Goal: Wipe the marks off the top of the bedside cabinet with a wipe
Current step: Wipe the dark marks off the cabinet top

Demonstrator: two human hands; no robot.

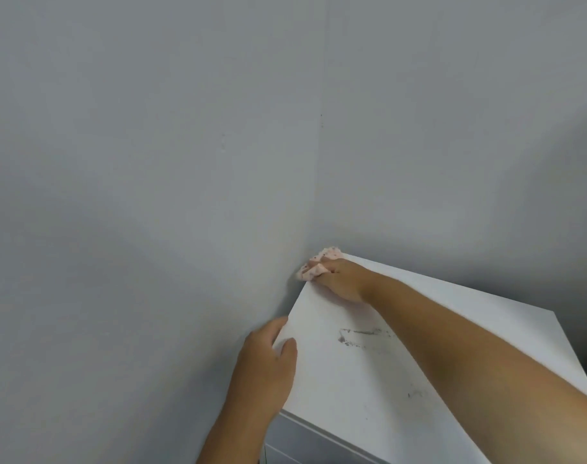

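Note:
The white bedside cabinet (479, 323) fills the lower right and stands in a corner of the room. My right hand (344, 279) presses a crumpled pink speckled wipe (317, 264) onto the far left corner of its top. Grey smudged marks (360, 336) lie in the middle of the top, under my right forearm, and a smaller faint mark (417, 393) lies nearer the front. My left hand (268, 360) grips the left edge of the top, thumb on the surface and fingers over the side.
Pale grey walls (151, 195) meet in a corner right behind the cabinet, close against its left and far sides. The drawer fronts (298, 440) show below the front edge.

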